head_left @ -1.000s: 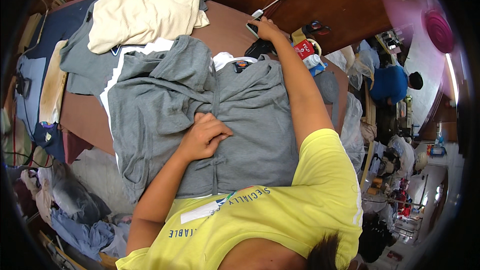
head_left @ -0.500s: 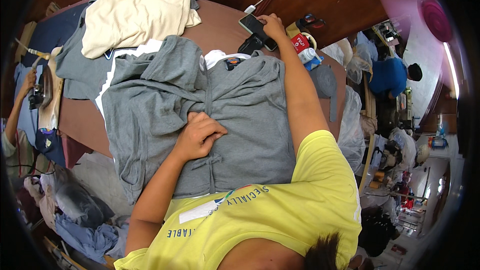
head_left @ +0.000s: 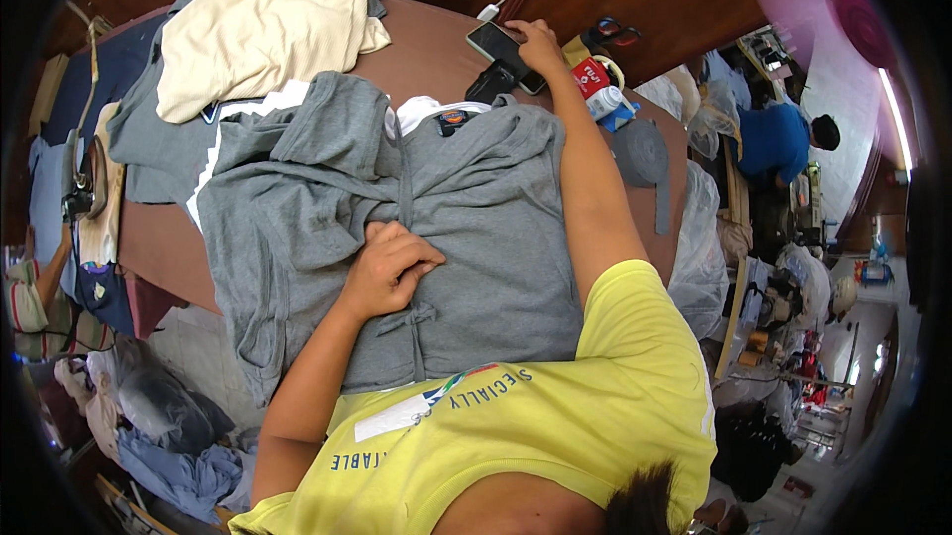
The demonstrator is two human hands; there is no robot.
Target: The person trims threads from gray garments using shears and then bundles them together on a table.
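A grey knit garment [head_left: 486, 287] with a drawstring-like cord lies spread before me, its collar label at the far edge. My left hand [head_left: 395, 267] rests on the middle of it with curled fingers. Whether cloth is pinched under them is hidden. My right arm stretches to the far side of the table, where my right hand [head_left: 538, 47] lies over the edge of a dark-screened phone [head_left: 493, 40]. Its fingers are partly extended and touch the phone, which lies flat. A small black object [head_left: 491, 82] sits just nearer than the phone.
Beside my right hand are scissors [head_left: 617, 32], a red box [head_left: 591, 77], a white bottle [head_left: 605, 102] and a grey fabric roll [head_left: 640, 150]. A cream garment [head_left: 263, 29] tops grey cloth at the far left. Another person's arm [head_left: 55, 272] is near an iron [head_left: 76, 200].
At the left, the other person's hand has moved lower, toward the near side. The whole view has shifted slightly. Both my hands stay in nearly the same places.
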